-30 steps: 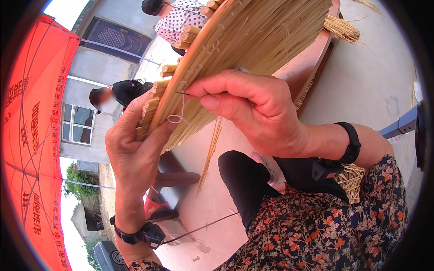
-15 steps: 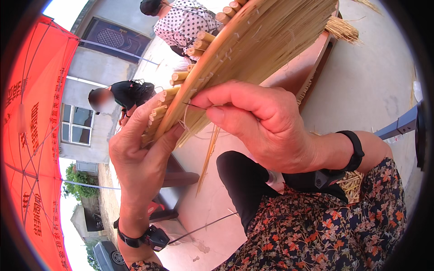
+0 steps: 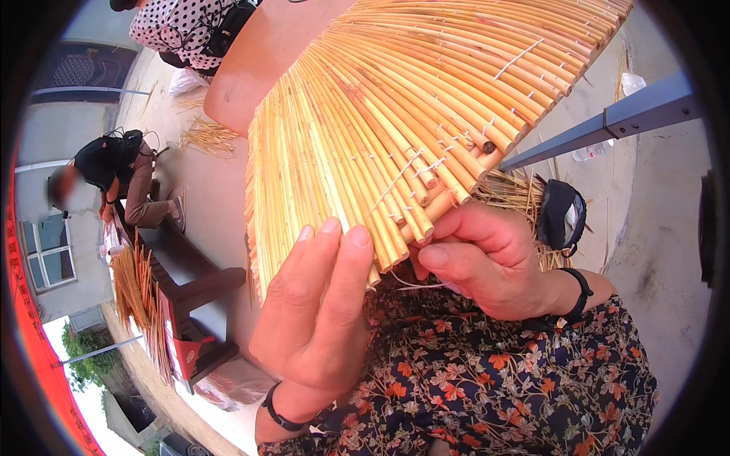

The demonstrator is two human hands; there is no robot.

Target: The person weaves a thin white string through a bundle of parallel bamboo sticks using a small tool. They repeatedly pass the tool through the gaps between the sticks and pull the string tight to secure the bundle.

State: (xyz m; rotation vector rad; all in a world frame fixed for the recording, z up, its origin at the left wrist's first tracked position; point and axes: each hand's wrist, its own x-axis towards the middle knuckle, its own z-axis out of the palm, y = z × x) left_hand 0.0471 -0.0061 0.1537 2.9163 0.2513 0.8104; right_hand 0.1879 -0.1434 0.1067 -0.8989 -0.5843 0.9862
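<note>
A wide fan-shaped mat of yellow straw stalks, stitched with white thread, fills the upper middle of the view. My left hand lies flat against its lower left edge, fingers pointing up. My right hand pinches the bunched stalk ends at the mat's lower right, thumb pressed under them. A thin white thread runs below the thumb. Both wrists carry black bands. My floral-print lap lies beneath the hands.
Another person in dark clothes sits at the left beside a low dark bench with a bundle of straw. A person in a polka-dot top is at the top. A grey metal bar crosses the right. Loose straw lies on the concrete ground.
The straw mat has turned from edge-on to face-on and come closer. My left hand now lies flat on its face, and my right hand has shifted to the bunched stalk ends.
</note>
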